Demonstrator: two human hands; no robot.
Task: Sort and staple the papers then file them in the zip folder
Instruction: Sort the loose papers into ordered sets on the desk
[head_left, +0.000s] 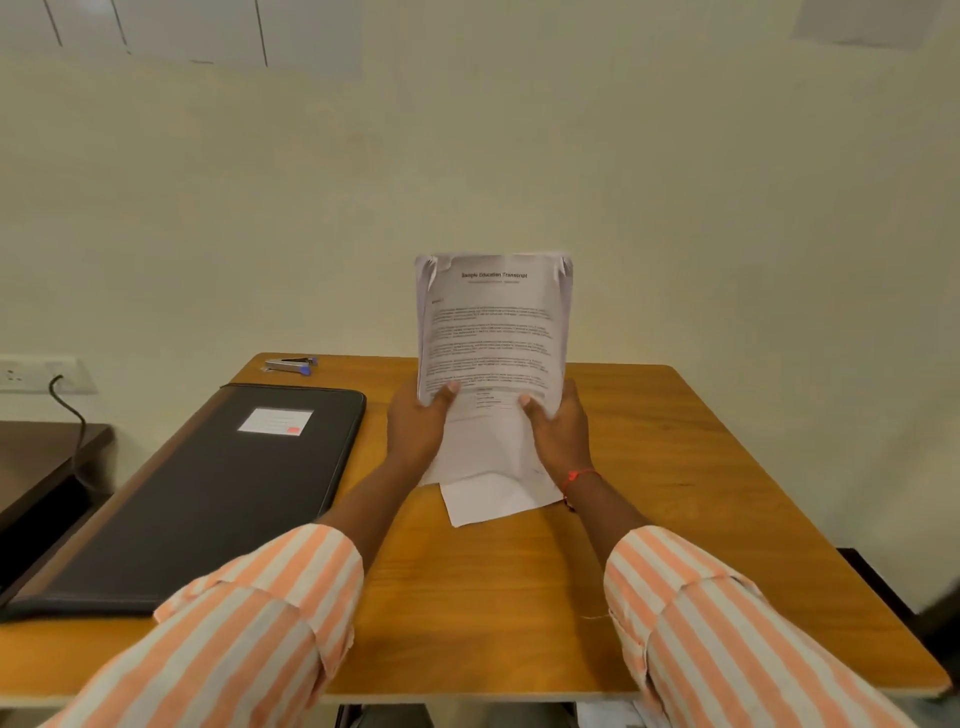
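Observation:
A stack of printed papers (491, 332) stands nearly upright above the wooden table (675, 493), its top sheet headed "Sample Education Transcript". My left hand (418, 426) grips the stack's lower left edge, thumb on the front. My right hand (558, 428) grips the lower right edge the same way. The lower sheets sag towards the table between my wrists. A black zip folder (208, 499) with a white label lies flat and closed at the left. A silver stapler (290, 365) with blue ends sits at the table's far left corner.
A cream wall rises right behind the table. At the far left, a wall socket (31, 374) has a dark cable running down to a dark side table (41, 457).

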